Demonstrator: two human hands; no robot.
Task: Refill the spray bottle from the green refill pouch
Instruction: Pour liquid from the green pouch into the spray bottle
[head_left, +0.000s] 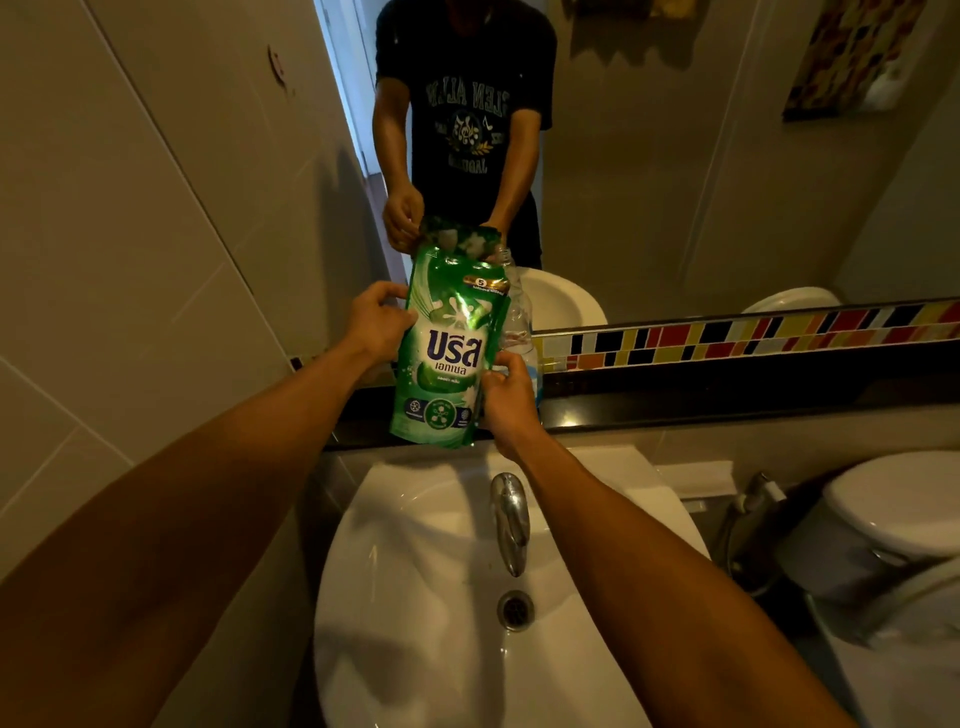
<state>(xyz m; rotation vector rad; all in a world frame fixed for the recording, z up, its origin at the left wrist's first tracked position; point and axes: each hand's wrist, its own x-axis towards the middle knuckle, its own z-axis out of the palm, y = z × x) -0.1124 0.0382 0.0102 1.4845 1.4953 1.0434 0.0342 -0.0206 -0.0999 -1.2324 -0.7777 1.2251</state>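
A green refill pouch (451, 353) stands upright on the dark ledge (675, 405) behind the sink, its printed front facing me. My left hand (376, 323) grips its upper left edge. My right hand (506, 395) holds its lower right edge and touches the clear bottle (519, 322) just behind and to the right of the pouch. The bottle is mostly hidden by the pouch; its open neck shows above, with no spray head seen on it.
A white sink (415, 597) with a chrome tap (511, 519) lies below my arms. A mirror (675, 156) above the ledge reflects me. A coloured tile strip (753, 332) runs along the mirror's base. A toilet (893, 525) sits at the right, a tiled wall (130, 260) at the left.
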